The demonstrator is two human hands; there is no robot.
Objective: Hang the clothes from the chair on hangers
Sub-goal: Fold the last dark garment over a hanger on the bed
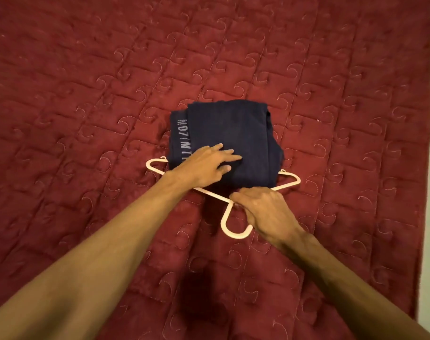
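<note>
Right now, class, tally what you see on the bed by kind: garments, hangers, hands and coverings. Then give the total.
Folded navy-blue fabric garment: 1
White plastic hanger: 1
Hands, left hand and right hand: 2
Red quilted fabric bedspread: 1
Total: 5

the only lettering is on the folded navy garment, on a strip along its left edge. pale grey capitals run sideways down that strip, turned a quarter turn from the viewer, and appear to read "407/mt". the next letter is cut off where the left hand lies over the cloth. at the far end of the strip sits a small block of finer pale print, too small to read.
</note>
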